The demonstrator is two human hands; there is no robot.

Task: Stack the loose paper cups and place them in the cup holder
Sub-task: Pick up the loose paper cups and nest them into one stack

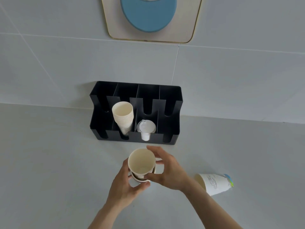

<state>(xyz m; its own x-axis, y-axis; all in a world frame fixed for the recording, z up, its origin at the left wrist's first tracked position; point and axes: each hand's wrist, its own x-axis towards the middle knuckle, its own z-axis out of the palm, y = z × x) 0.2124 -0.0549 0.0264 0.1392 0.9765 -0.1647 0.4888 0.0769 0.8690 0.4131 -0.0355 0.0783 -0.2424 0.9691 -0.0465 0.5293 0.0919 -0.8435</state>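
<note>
A nested cup stack (141,164) was gripped by the left hand (123,187) and right hand (168,172); a loose cup (216,183) (on its side) lay at three o'clock, the cup holder (171,129) at twelve.

Lower center: your left hand (124,184) & right hand (166,171) grip nested paper cups (141,164), mouth up. Black cup holder (171,128) mid-frame against wall, w/ cup stack (123,117) in 2nd slot from left, lids (146,127) in 3rd. Loose cup (215,183) on its side, lower right.
</note>
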